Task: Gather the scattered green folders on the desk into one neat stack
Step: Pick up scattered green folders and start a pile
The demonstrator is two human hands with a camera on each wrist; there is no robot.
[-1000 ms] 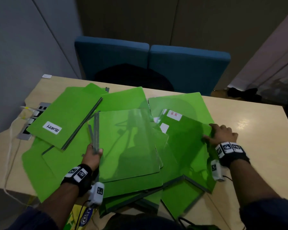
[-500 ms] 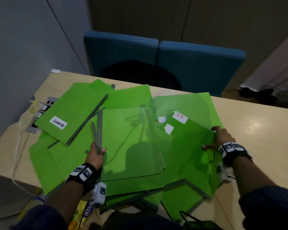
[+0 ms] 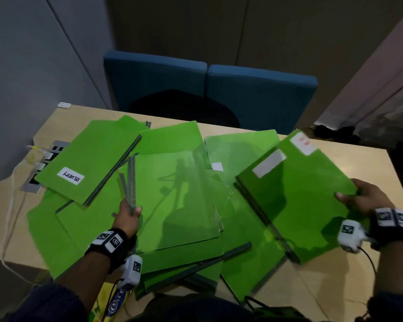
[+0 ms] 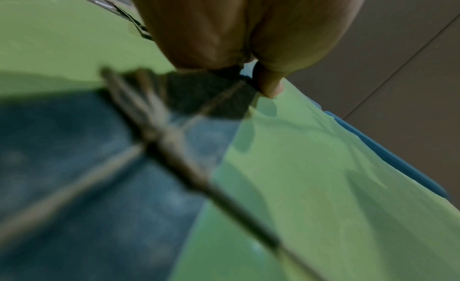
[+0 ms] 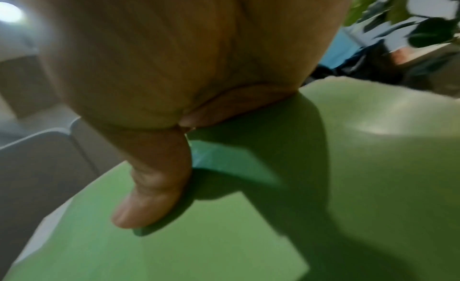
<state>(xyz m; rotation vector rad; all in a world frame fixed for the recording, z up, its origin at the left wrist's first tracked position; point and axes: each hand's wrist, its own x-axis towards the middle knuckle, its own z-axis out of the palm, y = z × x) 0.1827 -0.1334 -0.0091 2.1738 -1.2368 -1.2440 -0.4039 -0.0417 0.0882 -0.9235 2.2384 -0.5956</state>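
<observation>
Several green folders lie overlapping across the wooden desk (image 3: 335, 282). My left hand (image 3: 128, 213) grips the grey spines of a few folders (image 3: 172, 196) in the middle of the pile, their left edge raised. In the left wrist view the thumb (image 4: 270, 86) presses on that green cover (image 4: 323, 186). My right hand (image 3: 356, 197) pinches the right edge of a small bundle of folders (image 3: 298, 196) with white labels, lifted and tilted above the pile. The right wrist view shows the thumb (image 5: 149, 196) on top of the bundle's cover (image 5: 199, 246). A folder labelled "SECURITY" (image 3: 91, 163) rests at the left.
Two blue chairs (image 3: 207, 89) stand behind the desk's far edge. A power socket panel (image 3: 42, 166) with a white cable (image 3: 9, 205) sits at the desk's left edge. Bare desk shows at the right. A grey wall closes the left side.
My right hand has lifted the labelled bundle off the pile and swung it up and to the right. My left hand keeps its hold on the spines in the same place.
</observation>
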